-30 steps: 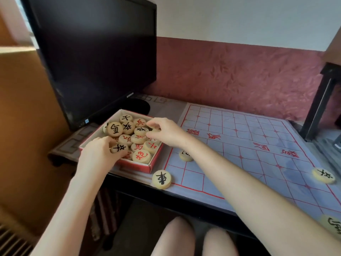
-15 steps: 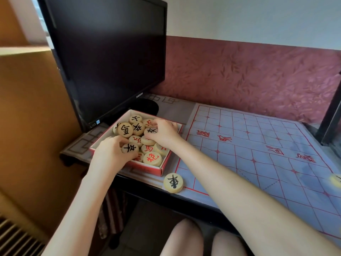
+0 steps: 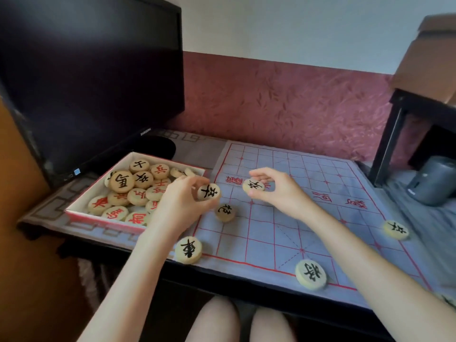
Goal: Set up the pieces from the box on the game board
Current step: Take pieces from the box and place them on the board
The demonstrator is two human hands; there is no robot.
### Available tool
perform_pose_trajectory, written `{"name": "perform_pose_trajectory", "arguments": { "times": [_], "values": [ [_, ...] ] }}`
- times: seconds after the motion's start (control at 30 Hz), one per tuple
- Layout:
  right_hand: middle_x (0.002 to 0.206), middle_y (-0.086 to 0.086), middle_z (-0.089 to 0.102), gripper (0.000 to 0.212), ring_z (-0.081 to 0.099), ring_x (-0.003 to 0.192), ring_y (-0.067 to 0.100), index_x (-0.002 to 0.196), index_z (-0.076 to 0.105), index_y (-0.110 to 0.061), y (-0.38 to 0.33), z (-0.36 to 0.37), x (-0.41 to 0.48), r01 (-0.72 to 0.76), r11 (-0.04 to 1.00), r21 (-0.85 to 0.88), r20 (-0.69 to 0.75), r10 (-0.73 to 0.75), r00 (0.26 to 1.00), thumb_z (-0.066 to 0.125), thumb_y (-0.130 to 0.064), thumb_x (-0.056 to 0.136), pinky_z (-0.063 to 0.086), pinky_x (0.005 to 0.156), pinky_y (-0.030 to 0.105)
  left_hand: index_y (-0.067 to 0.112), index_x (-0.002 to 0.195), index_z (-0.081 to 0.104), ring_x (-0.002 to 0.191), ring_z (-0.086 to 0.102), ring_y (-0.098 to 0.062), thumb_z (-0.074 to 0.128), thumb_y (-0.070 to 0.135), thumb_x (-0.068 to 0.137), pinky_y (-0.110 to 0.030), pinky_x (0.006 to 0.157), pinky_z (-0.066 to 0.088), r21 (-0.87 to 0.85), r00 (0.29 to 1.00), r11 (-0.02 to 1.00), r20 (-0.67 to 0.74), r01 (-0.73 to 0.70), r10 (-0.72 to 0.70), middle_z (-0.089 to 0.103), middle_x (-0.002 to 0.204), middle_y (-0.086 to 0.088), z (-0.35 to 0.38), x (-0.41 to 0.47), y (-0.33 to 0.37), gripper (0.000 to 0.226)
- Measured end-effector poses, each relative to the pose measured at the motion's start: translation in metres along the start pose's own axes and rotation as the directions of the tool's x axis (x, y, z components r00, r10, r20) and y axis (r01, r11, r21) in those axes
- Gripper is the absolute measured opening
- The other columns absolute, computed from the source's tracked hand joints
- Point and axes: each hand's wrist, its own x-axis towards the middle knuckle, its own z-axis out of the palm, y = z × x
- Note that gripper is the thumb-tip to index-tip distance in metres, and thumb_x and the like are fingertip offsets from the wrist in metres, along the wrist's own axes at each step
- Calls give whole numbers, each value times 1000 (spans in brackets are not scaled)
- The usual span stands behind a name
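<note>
Both hands have come out of the red box (image 3: 98, 219) and now hang over the game board (image 3: 283, 230), the left hand (image 3: 182, 203) pinching a black-marked piece (image 3: 208, 192) and the right hand (image 3: 276, 191) pinching another piece (image 3: 253, 186), so two more seem ready to place.

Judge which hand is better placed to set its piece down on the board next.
Right. The right hand holds its piece over the board grid, while the left hand with its piece hovers at the board's edge beside the box.
</note>
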Motion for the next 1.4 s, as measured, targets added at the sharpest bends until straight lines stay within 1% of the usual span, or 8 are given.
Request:
{"name": "perform_pose_trajectory", "arguments": {
  "times": [0.17,0.4,0.53,0.7,0.97,1.1,1.27,1.4],
  "values": [
    [111,-8,59,43,53,105,6,121,57,-22,50,-62,-40,-142,989,-32,-97,139,986,71,-24,81,34,91,19,22,107,64,83,58,-6,72,37,74,-15,69,44,-109,988,990,110,-92,104,60,104,5,59,7,48,37],
    [110,-6,61,42,57,104,10,120,57,-22,107,-108,-77,-296,948,-113,-169,276,946,72,-20,81,42,94,27,13,119,59,103,57,-20,67,34,80,-27,84,46,-102,955,981,232,-163,183,58,117,-7,127,21,98,45],
    [117,-5,61,45,56,111,12,123,56,-23,122,-109,-85,-308,943,-127,-151,288,946,71,-19,81,40,100,30,10,121,57,103,56,-24,67,33,80,-33,87,49,-88,949,982,256,-165,183,56,116,-10,148,25,108,47],
    [113,-10,58,47,54,110,8,124,55,-25,125,-107,-86,-306,942,-137,-141,287,947,71,-19,81,35,93,23,11,124,56,109,53,-26,64,32,82,-29,86,44,-10,948,991,292,-132,129,53,121,-10,158,30,101,48],
    [107,-12,60,49,56,111,12,120,58,-25,130,-101,-90,-331,928,-170,-172,303,937,76,-22,75,40,102,33,12,121,58,111,47,-26,64,37,81,-35,89,45,30,949,990,290,-137,122,56,112,-11,167,27,89,48],
    [117,-8,59,48,51,117,17,119,57,-29,126,-101,-92,-327,917,-227,-203,284,937,75,-33,75,35,106,42,13,127,53,118,37,-27,67,38,79,-32,96,37,42,941,985,305,-167,147,51,123,-8,165,26,88,56],
    [128,-10,49,45,44,126,15,126,52,-30,97,-97,-80,-245,950,-194,-159,216,963,67,-34,83,35,106,38,15,122,57,127,33,-23,61,35,85,-29,100,29,-65,955,984,241,-163,174,49,132,-5,147,30,90,43],
    [135,-7,47,47,48,102,0,129,51,-28,62,-86,-63,-175,971,-159,-95,162,982,66,-31,85,34,86,20,17,113,64,123,41,-24,63,26,84,-29,102,30,-90,962,975,165,-203,216,55,126,-6,115,35,83,30]
  ]
}}
